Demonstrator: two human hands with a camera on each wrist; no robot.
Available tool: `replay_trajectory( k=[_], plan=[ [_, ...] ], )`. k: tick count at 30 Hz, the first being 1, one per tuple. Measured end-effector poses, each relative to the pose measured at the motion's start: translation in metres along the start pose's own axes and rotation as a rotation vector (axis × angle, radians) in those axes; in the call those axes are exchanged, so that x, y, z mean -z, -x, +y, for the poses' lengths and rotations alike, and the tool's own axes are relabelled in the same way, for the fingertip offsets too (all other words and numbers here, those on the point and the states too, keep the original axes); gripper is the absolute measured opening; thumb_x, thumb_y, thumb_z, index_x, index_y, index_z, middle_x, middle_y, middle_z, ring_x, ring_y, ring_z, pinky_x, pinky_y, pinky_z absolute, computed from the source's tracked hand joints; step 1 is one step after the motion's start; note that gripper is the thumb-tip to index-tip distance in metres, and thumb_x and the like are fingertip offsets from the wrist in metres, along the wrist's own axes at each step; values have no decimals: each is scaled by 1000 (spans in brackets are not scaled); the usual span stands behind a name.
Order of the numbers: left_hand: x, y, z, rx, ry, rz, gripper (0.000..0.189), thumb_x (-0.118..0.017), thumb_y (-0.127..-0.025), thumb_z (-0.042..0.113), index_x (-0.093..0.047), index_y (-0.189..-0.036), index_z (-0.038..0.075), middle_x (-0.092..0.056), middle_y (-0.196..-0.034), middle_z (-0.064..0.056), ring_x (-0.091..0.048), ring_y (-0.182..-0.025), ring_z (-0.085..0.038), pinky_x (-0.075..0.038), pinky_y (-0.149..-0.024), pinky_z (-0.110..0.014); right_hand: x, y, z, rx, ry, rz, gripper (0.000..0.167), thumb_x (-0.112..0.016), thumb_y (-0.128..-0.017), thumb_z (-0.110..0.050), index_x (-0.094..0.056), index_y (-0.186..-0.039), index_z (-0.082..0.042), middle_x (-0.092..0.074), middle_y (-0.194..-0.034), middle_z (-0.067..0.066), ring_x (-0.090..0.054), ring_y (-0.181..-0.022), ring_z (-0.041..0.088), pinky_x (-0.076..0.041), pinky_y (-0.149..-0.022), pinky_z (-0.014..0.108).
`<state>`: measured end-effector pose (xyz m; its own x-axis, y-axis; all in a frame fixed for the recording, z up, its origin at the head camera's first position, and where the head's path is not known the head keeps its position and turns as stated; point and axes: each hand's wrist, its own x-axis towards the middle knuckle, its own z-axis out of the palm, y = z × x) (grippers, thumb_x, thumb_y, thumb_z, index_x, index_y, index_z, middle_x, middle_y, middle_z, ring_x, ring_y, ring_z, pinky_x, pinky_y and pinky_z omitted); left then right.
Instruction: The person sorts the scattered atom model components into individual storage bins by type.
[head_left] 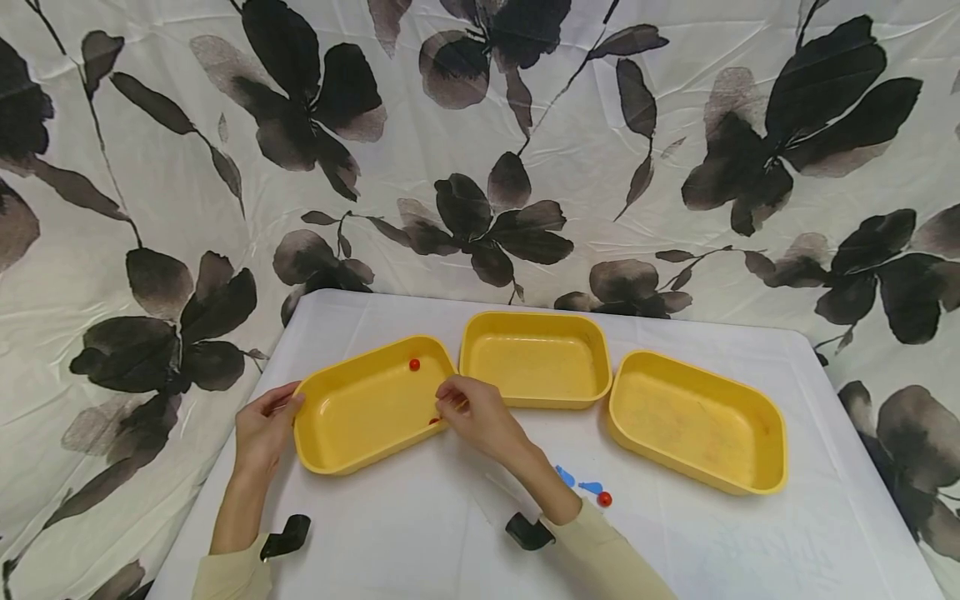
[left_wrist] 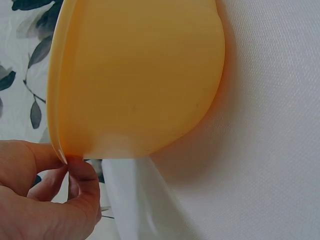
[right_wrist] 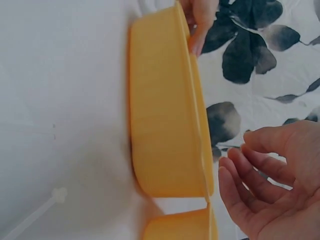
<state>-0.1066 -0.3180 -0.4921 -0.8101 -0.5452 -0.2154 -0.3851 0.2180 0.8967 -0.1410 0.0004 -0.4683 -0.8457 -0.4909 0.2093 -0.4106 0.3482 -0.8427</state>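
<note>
My left hand (head_left: 264,429) pinches the rim at the left end of a yellow tray (head_left: 352,417); the left wrist view shows thumb and fingers meeting over that rim. Inside this tray lies a red ball (head_left: 414,365), and a second red piece (head_left: 434,421) shows partly behind the near wall. Over the tray's right end hovers my right hand (head_left: 480,417), fingers loosely bent. In the right wrist view nothing shows between the thumb and fingers of this hand (right_wrist: 275,175), which sits just above the rim.
Two more yellow trays stand to the right, a middle one (head_left: 536,354) touching the left tray and an angled one (head_left: 697,425). By my right forearm lie two small blue pieces (head_left: 591,487) and a red ball (head_left: 604,499) on the white tablecloth (head_left: 420,533). Floral fabric (head_left: 637,167) hangs behind.
</note>
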Motion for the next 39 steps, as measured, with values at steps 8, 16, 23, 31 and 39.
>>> replay_trajectory(
  k=[8,16,23,31,39],
  plan=[
    [-1,-1,0,28,-8,-4,41,-61,-104,17,-60,-141,-1,-59,-120,-7,-55,-92,-6,-49,-76,-5,7,14,2,0,-57,23,9,-69,-97,-3,-68,-105,0,-69,-94,5,-64,-86,19,-57,-79,28],
    [-2,-2,0,36,-16,-2,41,-60,-105,17,-59,-142,0,-58,-123,-8,-55,-94,-8,-49,-76,-5,16,26,5,-42,-83,39,14,-70,-97,-3,-69,-110,-1,-69,-99,5,-65,-90,20,-58,-83,32],
    [-1,-1,-1,20,-10,-2,40,-61,-104,17,-60,-141,0,-58,-123,-9,-55,-93,-8,-49,-76,-5,22,35,5,-75,-82,63,14,-70,-98,-7,-69,-110,-2,-68,-99,3,-65,-90,19,-58,-85,35],
    [-1,-1,-1,9,-17,5,40,-61,-104,17,-60,-140,-1,-59,-122,-9,-55,-92,-6,-49,-76,-5,29,46,5,-100,-98,76,16,-71,-98,-9,-70,-113,-4,-69,-101,0,-65,-92,15,-58,-86,30],
    [0,-1,-1,10,-6,-1,40,-61,-104,17,-60,-141,-1,-59,-120,-7,-54,-93,-6,-49,-76,-5,36,60,8,-141,-114,107,16,-72,-97,-10,-71,-112,-7,-69,-100,-2,-65,-94,16,-58,-87,32]
  ],
)
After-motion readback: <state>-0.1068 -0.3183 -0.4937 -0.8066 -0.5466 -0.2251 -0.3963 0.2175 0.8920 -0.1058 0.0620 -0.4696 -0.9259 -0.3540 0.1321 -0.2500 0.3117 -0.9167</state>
